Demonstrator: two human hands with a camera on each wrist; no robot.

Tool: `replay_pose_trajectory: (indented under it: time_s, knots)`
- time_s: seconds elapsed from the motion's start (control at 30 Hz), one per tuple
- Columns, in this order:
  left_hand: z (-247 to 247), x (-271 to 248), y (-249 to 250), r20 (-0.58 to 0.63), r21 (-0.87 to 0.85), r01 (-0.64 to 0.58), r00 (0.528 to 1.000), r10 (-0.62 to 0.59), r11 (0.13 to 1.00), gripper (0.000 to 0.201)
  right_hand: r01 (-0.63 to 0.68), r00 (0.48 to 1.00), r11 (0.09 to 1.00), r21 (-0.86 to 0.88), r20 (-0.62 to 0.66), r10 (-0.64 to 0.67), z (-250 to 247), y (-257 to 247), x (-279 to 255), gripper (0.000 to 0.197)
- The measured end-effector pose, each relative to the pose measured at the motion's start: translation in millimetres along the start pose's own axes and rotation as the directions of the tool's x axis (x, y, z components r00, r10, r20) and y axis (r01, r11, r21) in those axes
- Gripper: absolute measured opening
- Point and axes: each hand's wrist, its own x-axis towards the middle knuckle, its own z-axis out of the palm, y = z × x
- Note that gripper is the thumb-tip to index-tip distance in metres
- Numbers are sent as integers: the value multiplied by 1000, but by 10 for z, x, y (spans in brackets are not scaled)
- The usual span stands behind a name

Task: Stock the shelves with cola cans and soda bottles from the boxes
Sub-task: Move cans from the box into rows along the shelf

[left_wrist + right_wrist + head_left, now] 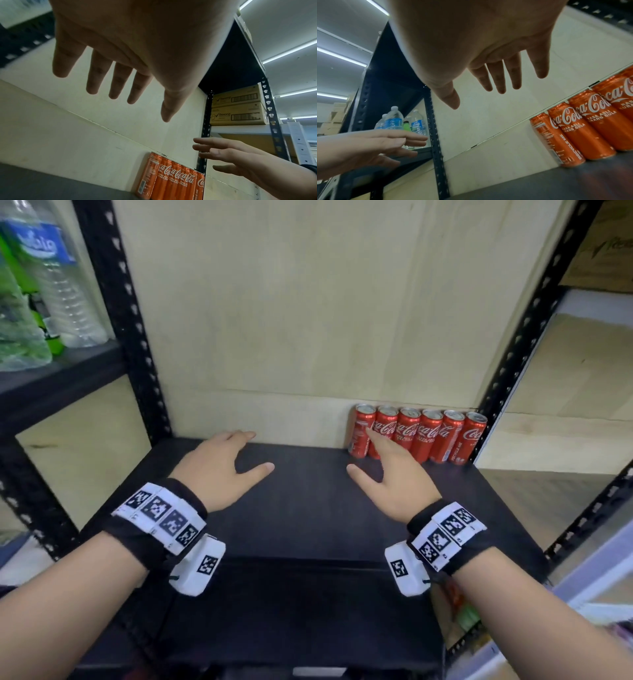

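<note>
Six cola cans [418, 434] upright in a row, touching one another, at back right corner of dark shelf board [308, 508], against pale back panel [291, 302]. Rightmost can just beside black perforated upright [534, 313]. Labels red in head view, orange-tinted in wrist views [171, 178] [583, 129].

Left hand [219, 470] palm down over left part of shelf board, fingers straight and spread, thumb out, holding nothing; clear gaps between fingers [96, 75] in left wrist view. Contact with board: cannot tell.

Right hand [390, 477] over middle-right of board, fingers extended toward can row, empty. Fingertip overlaps leftmost can in head view; actual touch not certain. Fingers [498, 78] straight and apart from cans in right wrist view.

Both wrists in black bands with white coded markers [161, 515].

Neighbouring rack at left: clear water bottles [51, 275] with blue labels, something green among them. Neighbouring shelf at right: two stacked cardboard cartons [238, 106], marked Rexona.
</note>
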Motion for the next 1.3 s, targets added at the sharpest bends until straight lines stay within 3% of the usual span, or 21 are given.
replay_pose_trajectory:
  time_s: [0.23,0.47,0.67,0.77,0.83,0.93,1.1,1.23,1.3]
  knots:
    - [30,-1000,-496,156,21,89,983,-91,996,86,-89,982,995,-40,164,94,228,-477,-845,75]
    - [254,-1728,-781,426,74,161,887,-177,984,78,-198,867,965,-170,429,253,541,-724,-1641,73]
    - [649,-2177,-869,639,109,208,735,-229,972,72,-245,650,950,-195,694,310,717,-644,-2075,46]
    - [910,-2400,-806,746,147,208,618,-246,967,63,-265,543,942,-207,775,323,820,-529,-2302,51]
    - [1088,-2549,-712,805,143,199,547,-230,970,69,-267,473,940,-212,821,319,890,-439,-2467,60]
    - [1396,-2761,-599,843,133,239,482,-237,962,80,-278,345,939,-203,891,295,984,-286,-2727,64]
    - [2030,-3075,-516,885,191,316,353,-302,929,80,-298,173,924,-241,938,300,1113,-12,-3167,63]
    - [2576,-3355,-510,916,268,292,218,-337,918,68,-308,57,902,-303,940,336,1269,247,-3473,61]
    - [2765,-3463,-474,916,307,290,170,-364,906,50,-320,7,892,-320,940,340,1336,345,-3589,62]
